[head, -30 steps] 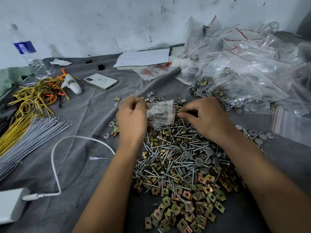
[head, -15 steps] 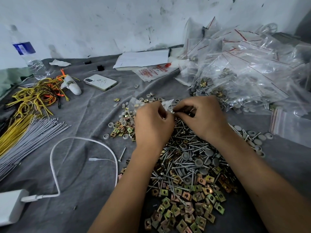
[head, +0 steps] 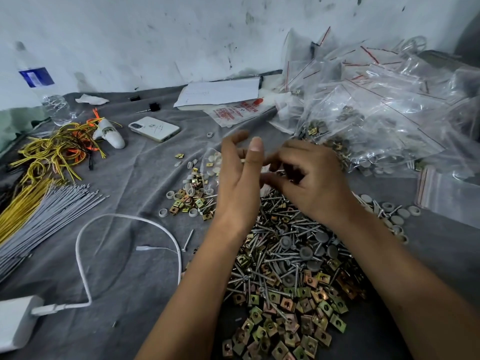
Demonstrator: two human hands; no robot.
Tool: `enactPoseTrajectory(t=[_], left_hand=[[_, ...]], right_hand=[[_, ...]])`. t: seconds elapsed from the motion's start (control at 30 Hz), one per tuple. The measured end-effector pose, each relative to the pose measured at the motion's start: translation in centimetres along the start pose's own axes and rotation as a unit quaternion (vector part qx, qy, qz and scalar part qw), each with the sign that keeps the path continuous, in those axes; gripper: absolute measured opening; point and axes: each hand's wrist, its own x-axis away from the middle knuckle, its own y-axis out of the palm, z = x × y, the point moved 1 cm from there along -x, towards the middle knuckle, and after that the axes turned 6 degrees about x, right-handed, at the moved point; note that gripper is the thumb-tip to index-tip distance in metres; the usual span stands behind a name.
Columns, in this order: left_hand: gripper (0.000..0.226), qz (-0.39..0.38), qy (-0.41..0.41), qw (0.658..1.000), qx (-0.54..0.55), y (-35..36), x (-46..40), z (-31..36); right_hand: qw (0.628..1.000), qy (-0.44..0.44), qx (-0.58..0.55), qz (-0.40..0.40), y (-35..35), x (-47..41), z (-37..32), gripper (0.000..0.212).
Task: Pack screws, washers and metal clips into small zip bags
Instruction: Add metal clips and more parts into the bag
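Observation:
A pile of silver screws lies mid-table, with grey washers in it and brass-coloured metal clips nearer me. My left hand is raised above the pile's far edge, thumb straight up and fingers loosely spread, holding nothing I can see. Beside it my right hand curls its fingers and pinches a few screws at the fingertips, blurred. A small zip bag with washers inside lies flat just behind my left hand, partly hidden. A smaller heap of washers and clips sits to its left.
Filled zip bags heap up at the back right, with empty bags at the right edge. A phone, a water bottle, yellow wires, grey ties, a white cable and a charger fill the left side.
My left hand let go of the small zip bag, moved right and then rose with fingers spread. The bag now lies on the cloth. My right hand stayed by the screws.

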Motion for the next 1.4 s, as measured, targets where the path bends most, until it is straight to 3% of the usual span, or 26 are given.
enactPoseTrajectory(t=[0.1, 0.3, 0.47, 0.53, 0.7, 0.77, 0.83, 0.9, 1.0, 1.07, 1.13, 1.2, 1.27, 1.33, 1.4], left_hand=[[0.073, -0.043, -0.023, 0.998, 0.034, 0.4, 0.3, -0.1], [0.106, -0.091, -0.045, 0.989, 0.110, 0.2, 0.2, 0.3], [0.079, -0.131, -0.066, 0.977, 0.153, 0.4, 0.4, 0.6], [0.086, -0.156, -0.065, 0.972, 0.164, 0.6, 0.5, 0.8], [0.112, -0.156, -0.048, 0.971, 0.176, 0.8, 0.9, 1.8], [0.104, -0.165, -0.050, 0.969, 0.175, 0.7, 1.0, 2.0], [0.080, -0.171, -0.055, 0.966, 0.183, 0.6, 0.8, 1.6], [0.072, -0.172, -0.050, 0.964, 0.197, 0.5, 0.8, 1.6], [0.101, -0.170, -0.038, 0.965, 0.195, 0.8, 1.0, 2.3], [0.109, -0.171, -0.034, 0.966, 0.189, 0.8, 1.1, 2.5], [0.098, -0.169, -0.028, 0.969, 0.176, 0.5, 1.0, 2.2], [0.072, -0.172, -0.007, 0.975, 0.139, 0.2, 0.8, 1.8], [0.053, -0.124, 0.045, 0.989, 0.067, -0.1, 0.7, 1.7], [0.047, -0.014, 0.099, 0.995, -0.017, -0.4, 0.5, 1.5], [0.036, 0.115, 0.135, 0.973, -0.150, -1.0, 0.1, 1.1]], right_hand=[[0.999, -0.029, 0.022, -0.028, 0.7, 0.1, 0.0, 0.026], [0.999, -0.019, 0.036, -0.004, 0.5, -0.1, 0.7, 0.018], [0.999, 0.019, 0.026, -0.014, -0.2, -0.1, 0.6, 0.016], [1.000, 0.028, -0.001, 0.013, -0.2, -0.2, 0.4, 0.011], [0.999, 0.045, -0.014, 0.004, -0.1, -0.4, 0.1, 0.042], [0.999, 0.035, -0.003, -0.004, 0.0, -0.2, 0.3, 0.026], [1.000, 0.017, 0.005, -0.008, -0.1, -0.2, 0.3, 0.012], [1.000, 0.002, 0.004, 0.001, 0.0, -0.1, 0.3, 0.014], [1.000, 0.007, 0.007, 0.018, 0.0, -0.2, -0.1, 0.030], [0.999, 0.017, 0.006, 0.027, 0.0, -0.2, -0.3, 0.036], [0.999, 0.036, -0.001, 0.031, -0.1, -0.2, -0.3, 0.032], [0.997, 0.063, -0.009, 0.030, -0.2, -0.2, -0.3, 0.023], [0.995, 0.094, -0.026, 0.034, -0.3, -0.2, -0.1, 0.011], [0.990, 0.126, -0.044, 0.048, -0.5, -0.3, 0.3, 0.007], [0.983, 0.163, -0.053, 0.058, -0.5, -0.3, 0.7, 0.006]])
